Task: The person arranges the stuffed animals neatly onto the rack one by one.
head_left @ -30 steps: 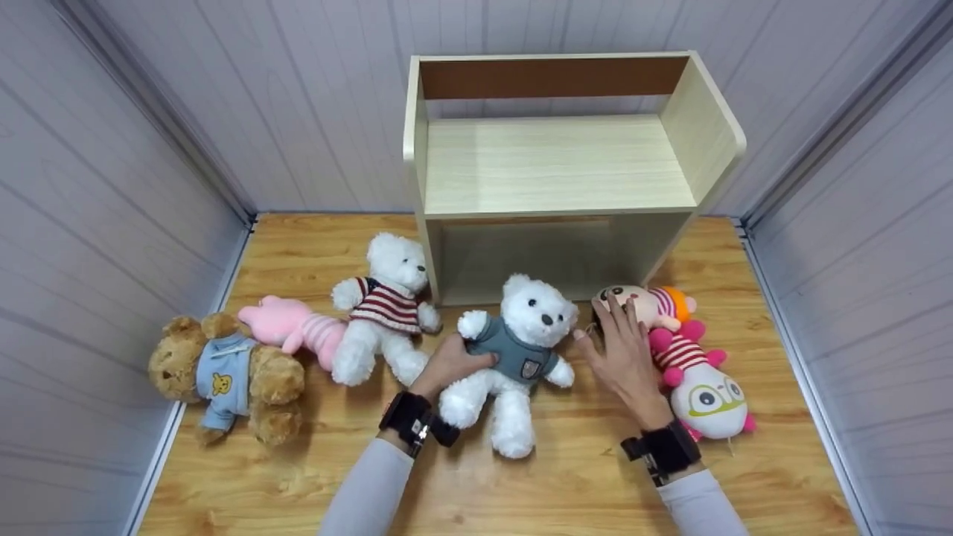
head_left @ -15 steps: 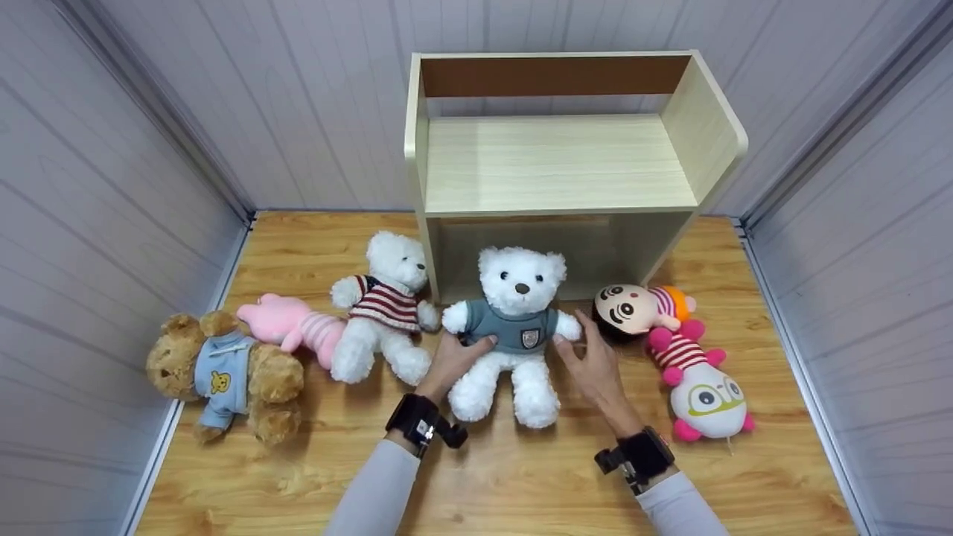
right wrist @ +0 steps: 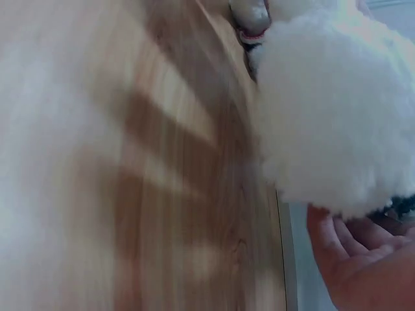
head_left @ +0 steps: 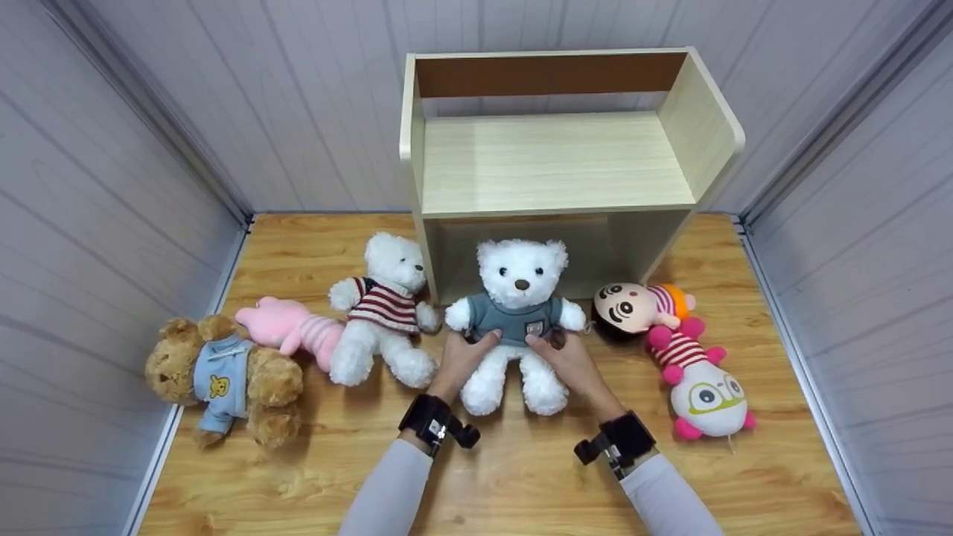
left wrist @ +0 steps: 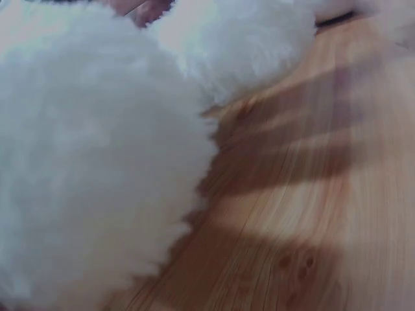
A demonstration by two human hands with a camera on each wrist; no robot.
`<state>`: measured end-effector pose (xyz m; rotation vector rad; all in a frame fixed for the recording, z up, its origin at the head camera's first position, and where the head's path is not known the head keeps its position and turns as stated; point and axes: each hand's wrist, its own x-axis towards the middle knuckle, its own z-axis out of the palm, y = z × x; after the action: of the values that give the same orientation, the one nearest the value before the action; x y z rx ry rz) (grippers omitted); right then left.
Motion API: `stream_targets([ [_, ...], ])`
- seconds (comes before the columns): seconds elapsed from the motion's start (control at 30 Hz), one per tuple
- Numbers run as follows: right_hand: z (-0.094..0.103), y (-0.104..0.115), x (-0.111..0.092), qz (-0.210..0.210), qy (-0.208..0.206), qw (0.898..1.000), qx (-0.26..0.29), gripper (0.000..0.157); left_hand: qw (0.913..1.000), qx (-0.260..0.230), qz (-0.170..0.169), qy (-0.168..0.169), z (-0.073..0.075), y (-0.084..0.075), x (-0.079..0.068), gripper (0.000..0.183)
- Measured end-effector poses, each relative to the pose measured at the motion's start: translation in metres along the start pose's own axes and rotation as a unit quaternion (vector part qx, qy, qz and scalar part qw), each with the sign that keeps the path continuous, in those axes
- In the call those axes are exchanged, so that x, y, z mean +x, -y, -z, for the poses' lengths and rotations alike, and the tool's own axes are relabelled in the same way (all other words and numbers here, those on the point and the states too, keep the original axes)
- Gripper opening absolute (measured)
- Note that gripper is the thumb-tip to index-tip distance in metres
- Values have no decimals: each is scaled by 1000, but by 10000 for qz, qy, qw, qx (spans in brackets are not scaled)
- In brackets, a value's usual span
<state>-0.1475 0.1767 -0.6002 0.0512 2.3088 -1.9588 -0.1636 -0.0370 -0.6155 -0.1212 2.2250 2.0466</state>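
One white bear [head_left: 517,320] in a grey-teal shirt sits at the centre, facing the person, in front of the lower compartment; whether it bears on the floor cannot be told. Both hands hold it, one at each side of its waist. The left hand [head_left: 463,361] has its thumb across the shirt's lower edge, and the right hand [head_left: 572,363] does the same near the badge; in the head view most of the other fingers are hidden. The right wrist view shows curled fingers against the white fur, while in the left wrist view fur fills much of the picture.

Behind the bear stands a pale wooden shelf [head_left: 555,160], with an upper tier and a lower compartment. To the left, a white bear in a striped sweater [head_left: 386,307] leans beside the shelf's side panel. A pink toy [head_left: 296,326] lies next to its leg, and farther out a brown bear [head_left: 227,380] in a light blue top lies on the floor.

On the right, a dark-haired doll [head_left: 625,307] lies near the shelf's front corner, with a white-headed toy [head_left: 715,406] in green glasses just beyond it. All this is on a wood-grain floor [head_left: 491,491] between pale panelled walls [head_left: 320,112].
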Motion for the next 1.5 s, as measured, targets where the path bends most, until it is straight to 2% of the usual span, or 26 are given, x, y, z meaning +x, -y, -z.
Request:
stream_targets([
  [0.17,-4,3,7,-75,106,9999,-34,60,9991,-387,-155,4,-8,0,2,60],
  [0.3,-6,12,14,100,-150,9998,131,54,9972,-716,-156,132,-13,-3,4,64],
  [0.4,-4,17,21,126,-423,9990,-61,48,9959,-855,-114,270,-15,-5,4,67],
  [0.47,0,21,28,98,-458,9989,-55,46,9940,-1015,-158,374,-15,-6,3,69],
  [0.6,16,24,50,-111,-314,9987,394,52,9866,-1460,-428,583,-10,-2,2,67],
  [0.73,36,32,74,-319,-278,9957,819,55,9839,-1666,-294,574,-1,7,0,59],
  [0.83,49,37,93,-425,-343,9934,1007,53,9867,-1555,-81,459,3,13,-1,57],
  [1.03,69,39,124,-560,-413,9875,1415,61,9892,-1415,18,379,5,18,-2,60],
  [1.27,83,38,145,-727,-552,9843,1512,66,9932,-1074,-2,446,7,19,-9,52],
  [1.4,96,37,153,-949,-835,9815,1440,64,9952,-842,2,502,7,18,-10,48],
  [1.5,105,37,160,-960,-1057,9792,1439,59,9955,-788,-11,529,5,19,-10,45],
])
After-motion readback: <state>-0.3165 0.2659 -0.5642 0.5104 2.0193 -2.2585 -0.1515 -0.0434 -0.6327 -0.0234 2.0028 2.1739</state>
